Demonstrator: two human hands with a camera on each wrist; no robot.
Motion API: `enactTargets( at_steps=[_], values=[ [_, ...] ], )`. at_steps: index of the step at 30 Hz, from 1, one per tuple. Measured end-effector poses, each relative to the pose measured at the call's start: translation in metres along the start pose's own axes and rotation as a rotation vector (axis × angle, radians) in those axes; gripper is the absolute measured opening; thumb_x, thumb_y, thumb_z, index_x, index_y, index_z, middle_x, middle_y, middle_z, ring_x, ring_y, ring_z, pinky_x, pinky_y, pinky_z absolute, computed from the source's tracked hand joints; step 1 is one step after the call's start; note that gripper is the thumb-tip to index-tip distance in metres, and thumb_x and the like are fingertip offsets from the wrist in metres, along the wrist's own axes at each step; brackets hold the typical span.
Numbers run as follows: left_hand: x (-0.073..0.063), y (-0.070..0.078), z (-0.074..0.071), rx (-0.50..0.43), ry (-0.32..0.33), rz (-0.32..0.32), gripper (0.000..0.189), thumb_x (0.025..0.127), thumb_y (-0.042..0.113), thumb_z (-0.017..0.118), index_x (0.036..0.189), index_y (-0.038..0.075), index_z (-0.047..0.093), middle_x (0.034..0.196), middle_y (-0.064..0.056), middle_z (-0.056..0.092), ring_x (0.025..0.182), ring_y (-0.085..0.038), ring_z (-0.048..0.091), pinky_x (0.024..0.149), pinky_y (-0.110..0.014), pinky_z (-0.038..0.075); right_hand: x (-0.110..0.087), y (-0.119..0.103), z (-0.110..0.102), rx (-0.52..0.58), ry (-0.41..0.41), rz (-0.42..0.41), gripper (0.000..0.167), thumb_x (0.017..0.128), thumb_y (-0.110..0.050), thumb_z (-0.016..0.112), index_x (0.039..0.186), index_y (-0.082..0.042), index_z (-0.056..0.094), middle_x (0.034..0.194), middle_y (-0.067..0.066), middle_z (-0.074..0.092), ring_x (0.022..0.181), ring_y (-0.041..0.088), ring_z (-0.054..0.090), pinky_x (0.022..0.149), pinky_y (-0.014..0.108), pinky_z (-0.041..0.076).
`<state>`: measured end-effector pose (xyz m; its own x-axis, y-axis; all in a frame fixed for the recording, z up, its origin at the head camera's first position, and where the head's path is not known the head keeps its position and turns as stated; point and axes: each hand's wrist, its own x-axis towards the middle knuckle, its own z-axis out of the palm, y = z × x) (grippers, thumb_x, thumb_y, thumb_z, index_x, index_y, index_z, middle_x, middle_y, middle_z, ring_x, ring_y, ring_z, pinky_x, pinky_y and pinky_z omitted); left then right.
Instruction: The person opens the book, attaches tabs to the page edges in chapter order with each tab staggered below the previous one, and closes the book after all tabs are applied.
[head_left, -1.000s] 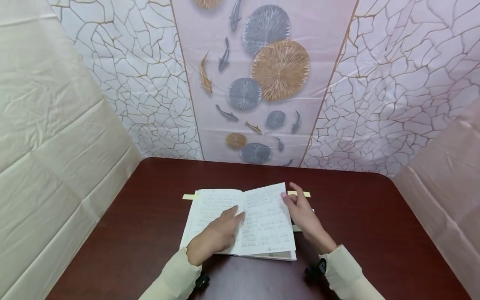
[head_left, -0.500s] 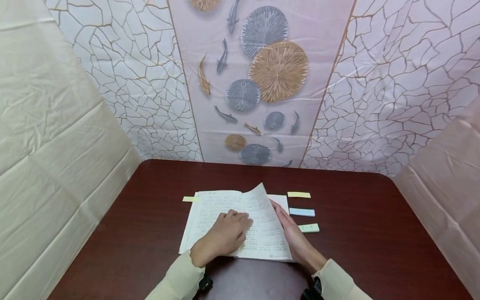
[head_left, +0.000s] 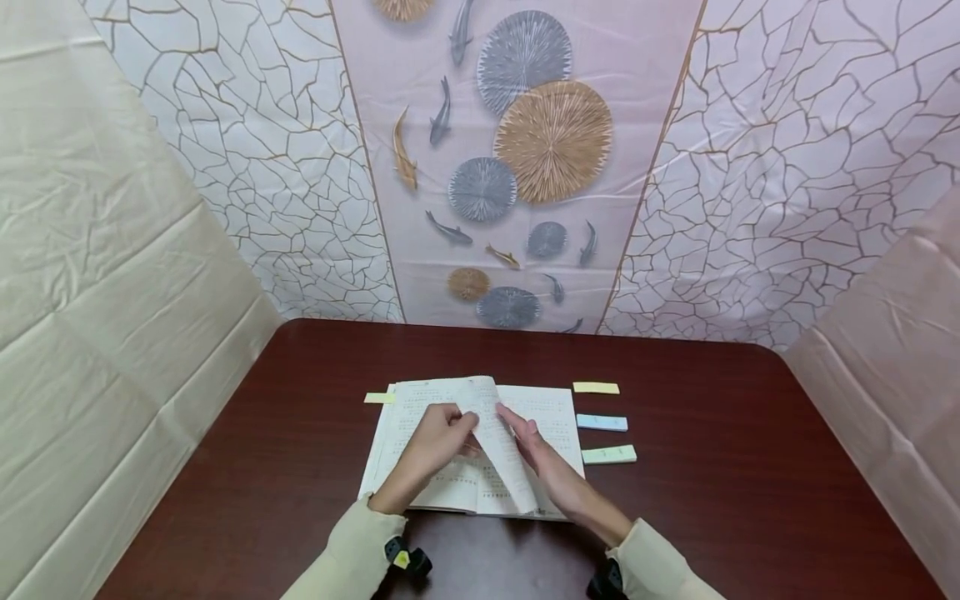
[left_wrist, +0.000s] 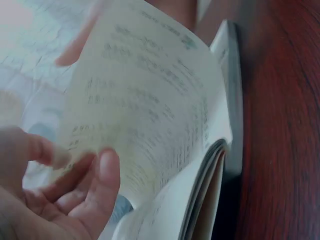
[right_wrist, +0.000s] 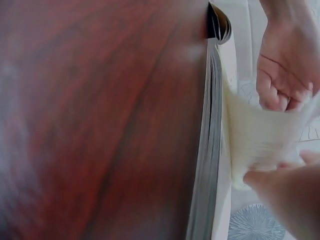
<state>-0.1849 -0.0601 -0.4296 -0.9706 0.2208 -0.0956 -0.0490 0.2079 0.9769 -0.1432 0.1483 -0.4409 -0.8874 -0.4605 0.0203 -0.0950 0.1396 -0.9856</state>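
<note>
An open book (head_left: 543,404) with printed text lies on the dark red table. One raised page (head_left: 501,457) stands curved above the middle of it. My left hand (head_left: 435,437) pinches this page's free edge between thumb and fingers. Behind the page, my right hand (head_left: 551,471) has its fingers fairly straight, their tips at or close to the sheet. In the left wrist view the lifted page (left_wrist: 145,90) bows over the book, with my left fingertips (left_wrist: 108,165) at its edge. The right wrist view shows the book's stacked page edges (right_wrist: 207,145); the page there is blurred.
Beyond the book's right side lie a yellow strip (head_left: 596,388), a blue strip (head_left: 602,423) and a green strip (head_left: 609,455), like sticky tabs. Another yellow tab (head_left: 379,398) sticks out at the left edge. A patterned cloth backdrop (head_left: 495,250) rises behind the table (head_left: 712,467).
The page has swung from the right side toward the left, pushed by my right hand. My left hand has gone from resting on the book to pinching the page's edge.
</note>
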Motion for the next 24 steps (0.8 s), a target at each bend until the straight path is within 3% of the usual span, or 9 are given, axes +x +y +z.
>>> enactTargets(
  at_steps=[2,6,9,14,19,24],
  values=[
    [0.001,-0.002,-0.009,-0.04,0.008,-0.041,0.027,0.104,0.014,0.058,0.083,-0.003,0.063,0.076,-0.011,0.071,0.061,-0.015,0.071,0.064,-0.032,0.063,0.0,0.001,0.001,-0.025,0.03,-0.011,0.061,0.117,-0.036,0.007,0.169,-0.007,0.017,0.176,0.017,0.01,0.161,0.039,0.006,0.127,0.06,0.01],
    [0.003,-0.003,-0.038,-0.085,0.013,-0.071,0.027,0.108,0.014,0.059,0.104,-0.009,0.071,0.082,-0.013,0.074,0.064,-0.015,0.071,0.065,-0.031,0.063,0.002,0.002,0.004,-0.181,0.014,0.007,0.058,0.118,-0.033,0.017,0.17,-0.008,0.014,0.176,0.019,0.008,0.161,0.043,0.006,0.126,0.063,0.008],
    [0.004,-0.004,-0.066,-0.038,0.028,-0.088,0.032,0.109,0.017,0.058,0.115,-0.012,0.07,0.087,-0.012,0.075,0.069,-0.013,0.07,0.065,-0.029,0.062,0.004,0.003,0.007,-0.305,-0.064,0.041,0.06,0.117,-0.035,0.027,0.17,-0.009,0.015,0.176,0.02,0.008,0.161,0.043,0.0,0.126,0.066,0.004],
    [0.003,-0.011,-0.103,0.076,0.03,-0.102,0.035,0.109,0.021,0.059,0.114,-0.011,0.072,0.092,-0.009,0.074,0.074,-0.013,0.069,0.069,-0.029,0.06,0.007,0.006,0.009,-0.47,-0.161,0.037,0.061,0.116,-0.036,0.036,0.168,-0.007,0.023,0.175,0.019,0.015,0.16,0.047,-0.003,0.125,0.068,0.004],
    [0.005,-0.022,-0.122,0.191,0.026,-0.119,0.035,0.11,0.028,0.06,0.108,-0.004,0.075,0.092,-0.006,0.07,0.078,-0.015,0.067,0.075,-0.034,0.061,0.01,0.005,0.013,-0.646,-0.243,0.002,0.061,0.116,-0.039,0.036,0.168,-0.008,0.026,0.174,0.022,0.017,0.158,0.054,-0.003,0.123,0.072,0.003],
    [0.008,-0.038,-0.128,0.254,0.039,-0.155,0.031,0.109,0.025,0.061,0.103,-0.002,0.074,0.079,-0.003,0.063,0.072,-0.014,0.062,0.068,-0.032,0.059,0.011,0.003,0.019,-0.755,-0.275,0.021,0.059,0.115,-0.038,0.04,0.168,-0.013,0.03,0.174,0.022,0.017,0.158,0.055,-0.003,0.122,0.073,0.006]
  ],
)
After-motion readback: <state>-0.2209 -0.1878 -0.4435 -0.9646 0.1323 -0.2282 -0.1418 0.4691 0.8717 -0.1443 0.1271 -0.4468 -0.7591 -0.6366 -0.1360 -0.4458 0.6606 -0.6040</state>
